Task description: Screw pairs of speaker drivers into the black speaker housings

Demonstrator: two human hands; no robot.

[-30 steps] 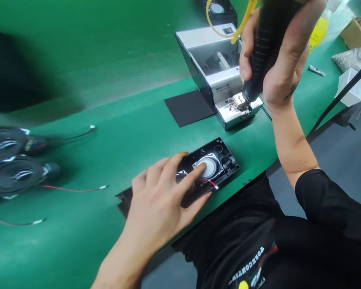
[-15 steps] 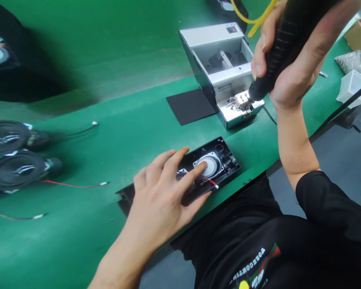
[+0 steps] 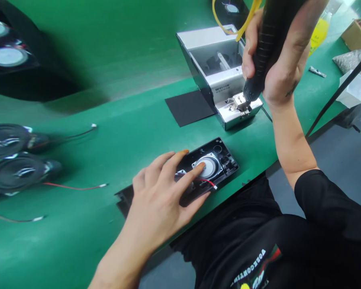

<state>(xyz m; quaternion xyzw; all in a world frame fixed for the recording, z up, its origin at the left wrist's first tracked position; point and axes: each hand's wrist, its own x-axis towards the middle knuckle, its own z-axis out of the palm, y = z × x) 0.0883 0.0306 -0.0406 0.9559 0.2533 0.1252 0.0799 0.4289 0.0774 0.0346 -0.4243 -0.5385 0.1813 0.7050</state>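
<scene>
This looks like a workshop, an electronics assembly bench where speakers are put together. A long green worktop (image 3: 123, 140) runs from left to right above a grey floor (image 3: 325, 148). Two bare round speakers (image 3: 13, 172) lie at the left, with thin leads ending in small white plugs. At the near middle sits an open black housing (image 3: 227, 162) with a speaker fitted inside, and behind it a silver bench machine (image 3: 228, 84) marked WEIXIN, under a black handheld driver (image 3: 266, 52). Toward the far right are a bag of small parts (image 3: 351, 58), a white container (image 3: 351, 90) and a cardboard box (image 3: 355, 37).
</scene>
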